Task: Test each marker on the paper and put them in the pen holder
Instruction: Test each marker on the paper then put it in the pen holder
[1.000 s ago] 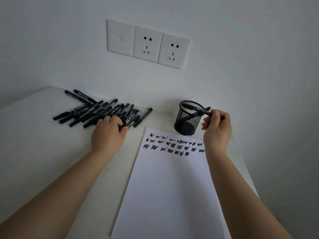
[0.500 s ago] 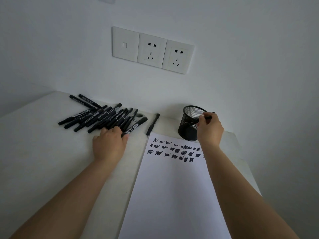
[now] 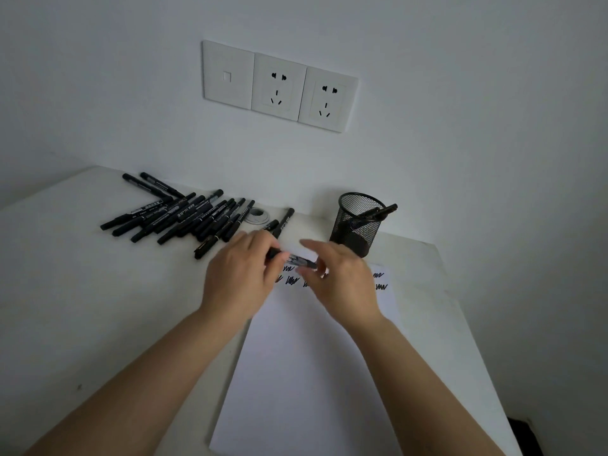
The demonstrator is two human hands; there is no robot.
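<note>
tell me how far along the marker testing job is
Done: scribbles fill the top of the white paper sheet, and a marker leans in the black mesh pen holder. In hand: the left hand and right hand hold one black marker. Left: the pile of black markers.

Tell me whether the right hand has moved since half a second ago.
Yes. The right hand left the pen holder and came leftward and nearer, over the paper, meeting the marker held by the left hand.

A white table (image 3: 65, 291) meets a wall bearing three socket plates (image 3: 279, 87).
</note>
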